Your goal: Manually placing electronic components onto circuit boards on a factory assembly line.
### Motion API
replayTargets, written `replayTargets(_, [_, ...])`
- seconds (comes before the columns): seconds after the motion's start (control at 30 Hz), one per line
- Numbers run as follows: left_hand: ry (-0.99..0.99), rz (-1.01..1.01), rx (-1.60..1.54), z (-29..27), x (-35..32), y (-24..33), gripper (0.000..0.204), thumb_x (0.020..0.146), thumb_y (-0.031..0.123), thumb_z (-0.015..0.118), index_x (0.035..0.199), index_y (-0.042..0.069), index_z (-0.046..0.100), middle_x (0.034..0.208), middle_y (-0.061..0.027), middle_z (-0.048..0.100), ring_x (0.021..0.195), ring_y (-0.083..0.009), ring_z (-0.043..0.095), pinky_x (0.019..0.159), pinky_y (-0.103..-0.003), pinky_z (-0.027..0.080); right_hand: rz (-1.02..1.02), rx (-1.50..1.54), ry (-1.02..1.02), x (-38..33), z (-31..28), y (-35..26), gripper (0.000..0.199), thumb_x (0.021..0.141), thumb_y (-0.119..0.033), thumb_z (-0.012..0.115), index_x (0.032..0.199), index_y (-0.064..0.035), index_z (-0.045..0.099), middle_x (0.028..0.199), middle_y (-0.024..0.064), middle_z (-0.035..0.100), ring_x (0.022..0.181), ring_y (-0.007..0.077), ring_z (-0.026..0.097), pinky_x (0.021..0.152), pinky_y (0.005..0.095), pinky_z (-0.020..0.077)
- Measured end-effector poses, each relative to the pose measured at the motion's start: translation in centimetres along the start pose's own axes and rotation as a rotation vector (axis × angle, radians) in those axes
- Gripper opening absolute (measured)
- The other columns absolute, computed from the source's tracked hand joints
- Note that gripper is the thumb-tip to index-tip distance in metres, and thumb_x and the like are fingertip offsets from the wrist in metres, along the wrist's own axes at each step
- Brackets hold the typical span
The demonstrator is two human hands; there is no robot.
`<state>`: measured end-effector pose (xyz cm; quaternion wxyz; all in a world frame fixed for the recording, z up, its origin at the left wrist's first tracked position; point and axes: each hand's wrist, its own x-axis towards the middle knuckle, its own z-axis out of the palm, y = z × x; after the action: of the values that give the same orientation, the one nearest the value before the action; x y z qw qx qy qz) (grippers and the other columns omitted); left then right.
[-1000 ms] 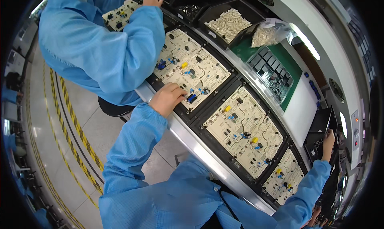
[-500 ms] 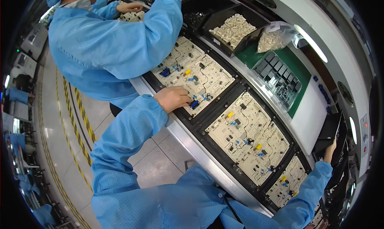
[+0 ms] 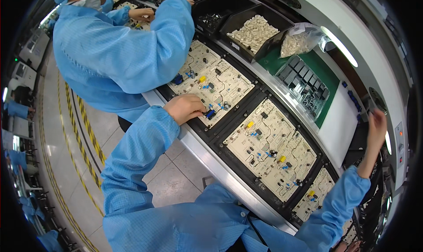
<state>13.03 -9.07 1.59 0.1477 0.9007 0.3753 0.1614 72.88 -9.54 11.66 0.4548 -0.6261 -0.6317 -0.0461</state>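
My left hand is closed at the near edge of a cream circuit board, its fingertips pinched against a dark blue block-shaped component. The board is set in a black frame and carries yellow, black and small blue parts. My right hand is raised at the far right, above the black bins, with its fingers drawn together. A small dark shape shows at those fingertips, too blurred to name. Between my arms lies a second populated board, with a third to its right.
A co-worker in a blue smock works at the upper left. Behind the boards stand a black bin of pale parts, a plastic bag of similar parts and a tray of black parts. Blue components line a white surface.
My right hand has lifted up and away from the black bin at the right. My left hand stays by the blue component. The co-worker's arm has shifted, and a second hand now shows.
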Motion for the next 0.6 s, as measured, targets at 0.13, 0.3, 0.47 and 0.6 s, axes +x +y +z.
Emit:
replayTargets(0.13, [0.002,-0.077,0.006,-1.0,-0.8,0.6,0.018,0.074,0.012,0.064,0.091,0.007,0.061,0.083,-0.0081,0.057,0.083,-0.0265,0.055,0.074,-0.035,0.045,-0.102,0.209,-0.437,-1.5,10.9,-16.6,0.017,0.08,-0.001,0.059,0.097,-0.0004,0.061,0.087,0.0058,0.061,0.08,0.0098,0.058,0.072,0.0212,0.0452])
replayTargets(0.3, [0.229,-0.045,-0.144,-1.9,3.1,1.1,0.02,0.073,0.004,0.065,0.093,0.006,0.061,0.077,-0.0069,0.058,0.067,-0.0181,0.058,0.062,-0.028,0.048,-0.288,0.318,-0.767,-4.0,22.0,-23.0,0.012,0.075,-0.009,0.065,0.081,-0.0004,0.06,0.07,0.0095,0.063,0.064,0.0151,0.061,0.058,0.0264,0.0477])
replayTargets(0.47, [0.482,-0.043,-0.189,-3.2,9.0,1.1,0.015,0.076,0.007,0.063,0.09,0.006,0.061,0.073,-0.0082,0.058,0.063,-0.0182,0.058,0.059,-0.028,0.048,-0.414,0.326,-0.913,-5.0,29.5,-23.5,0.015,0.074,-0.011,0.066,0.082,-0.0001,0.06,0.068,0.0104,0.063,0.064,0.0187,0.062,0.06,0.0294,0.0485])
replayTargets(0.6, [0.489,-0.071,-0.044,-1.6,12.2,3.2,0.014,0.076,0.008,0.06,0.09,0.006,0.06,0.077,-0.0088,0.058,0.069,-0.0205,0.059,0.064,-0.031,0.049,-0.524,0.339,-0.69,-5.8,33.1,-21.0,0.013,0.07,-0.008,0.063,0.082,-0.0034,0.062,0.079,0.0157,0.062,0.072,0.0261,0.061,0.064,0.0341,0.048])
